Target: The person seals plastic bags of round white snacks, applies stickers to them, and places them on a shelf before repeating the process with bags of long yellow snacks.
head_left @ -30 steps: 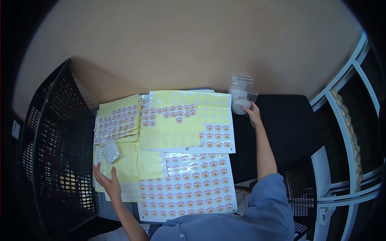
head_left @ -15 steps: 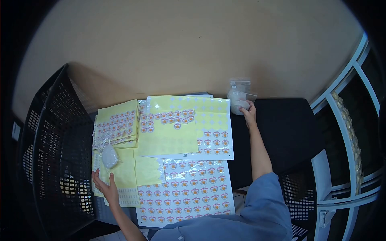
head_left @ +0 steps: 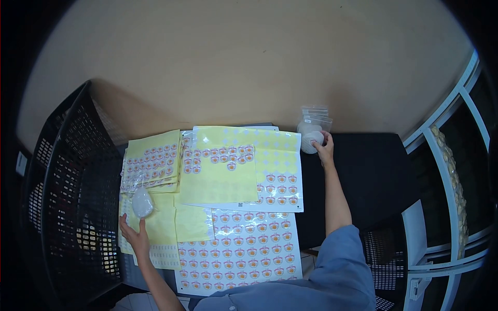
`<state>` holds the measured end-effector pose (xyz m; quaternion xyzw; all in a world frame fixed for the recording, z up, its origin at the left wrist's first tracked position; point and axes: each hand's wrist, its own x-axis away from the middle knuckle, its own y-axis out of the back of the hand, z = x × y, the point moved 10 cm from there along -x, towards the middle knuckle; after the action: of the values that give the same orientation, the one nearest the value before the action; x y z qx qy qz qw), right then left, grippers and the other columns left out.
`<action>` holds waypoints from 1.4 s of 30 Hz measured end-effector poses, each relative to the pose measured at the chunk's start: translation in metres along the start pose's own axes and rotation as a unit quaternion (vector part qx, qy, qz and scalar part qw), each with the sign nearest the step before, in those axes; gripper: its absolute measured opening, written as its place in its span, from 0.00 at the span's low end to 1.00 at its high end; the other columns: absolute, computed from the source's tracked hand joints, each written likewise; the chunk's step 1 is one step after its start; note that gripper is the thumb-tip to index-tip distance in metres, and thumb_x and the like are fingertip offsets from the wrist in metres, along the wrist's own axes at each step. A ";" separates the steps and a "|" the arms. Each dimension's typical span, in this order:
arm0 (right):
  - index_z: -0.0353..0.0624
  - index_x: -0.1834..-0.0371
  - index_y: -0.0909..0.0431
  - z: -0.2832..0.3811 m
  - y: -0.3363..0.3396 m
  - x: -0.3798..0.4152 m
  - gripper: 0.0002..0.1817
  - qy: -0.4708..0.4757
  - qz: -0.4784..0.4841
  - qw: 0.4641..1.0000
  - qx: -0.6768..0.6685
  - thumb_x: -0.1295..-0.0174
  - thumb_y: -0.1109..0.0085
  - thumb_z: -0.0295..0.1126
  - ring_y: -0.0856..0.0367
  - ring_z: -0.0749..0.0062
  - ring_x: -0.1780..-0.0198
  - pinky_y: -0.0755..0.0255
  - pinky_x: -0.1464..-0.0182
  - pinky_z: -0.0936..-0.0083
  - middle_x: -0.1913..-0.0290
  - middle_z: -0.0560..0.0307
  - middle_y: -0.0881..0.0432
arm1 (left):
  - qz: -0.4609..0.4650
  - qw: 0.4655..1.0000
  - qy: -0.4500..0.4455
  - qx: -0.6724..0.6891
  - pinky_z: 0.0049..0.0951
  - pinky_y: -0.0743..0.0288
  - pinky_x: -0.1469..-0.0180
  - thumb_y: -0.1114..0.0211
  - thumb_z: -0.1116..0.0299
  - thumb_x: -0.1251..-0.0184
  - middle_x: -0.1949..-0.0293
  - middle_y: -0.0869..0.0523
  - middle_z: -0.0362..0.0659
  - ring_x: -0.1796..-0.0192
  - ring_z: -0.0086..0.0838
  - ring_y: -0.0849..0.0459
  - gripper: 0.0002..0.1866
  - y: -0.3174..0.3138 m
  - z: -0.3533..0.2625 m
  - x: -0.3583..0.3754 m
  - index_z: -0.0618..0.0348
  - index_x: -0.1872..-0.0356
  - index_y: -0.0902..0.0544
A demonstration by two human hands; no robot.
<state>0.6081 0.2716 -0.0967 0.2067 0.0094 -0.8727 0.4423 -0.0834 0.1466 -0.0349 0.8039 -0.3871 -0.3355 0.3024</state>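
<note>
My right hand (head_left: 326,149) is at the far edge of the black table, its thumb and fingers closed on the side of a clear zip bag (head_left: 313,139) with white contents. That bag overlaps other similar bags, whose clear tops (head_left: 315,110) show behind it. On the left, my left hand (head_left: 136,237) is open, thumb and fingers apart, over yellow backing sheets (head_left: 161,220). Just beyond its thumb lies another clear bag of white contents (head_left: 142,203). Sheets of round orange-and-pink stickers (head_left: 244,249) spread between my hands.
A tall black plastic basket (head_left: 78,155) stands at the left. More partly used sticker sheets (head_left: 153,160) are piled beside it. Behind the table rises a beige wall (head_left: 207,67). At the right are the black tabletop (head_left: 363,176) and a white metal frame (head_left: 446,155).
The bag at my right hand has settled flatter against the others, its top turned less to the right. My left hand has shifted slightly left, and its thumb is nearer the left bag.
</note>
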 end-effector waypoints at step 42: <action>0.36 0.51 0.36 0.343 -0.206 0.295 0.25 -0.021 0.255 0.918 -0.302 0.53 0.39 0.25 0.29 0.73 0.54 0.34 0.52 0.77 0.55 0.53 0.29 | 0.286 0.793 -0.110 0.527 0.26 0.38 0.46 0.39 0.85 0.59 0.57 0.39 0.41 0.52 0.27 0.31 0.39 0.049 -0.108 0.075 0.59 0.42 0.48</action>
<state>0.1730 0.1018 0.0741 0.0404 0.2104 -0.6903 0.6911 0.0155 0.0836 0.0424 0.6491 -0.7466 -0.0638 -0.1311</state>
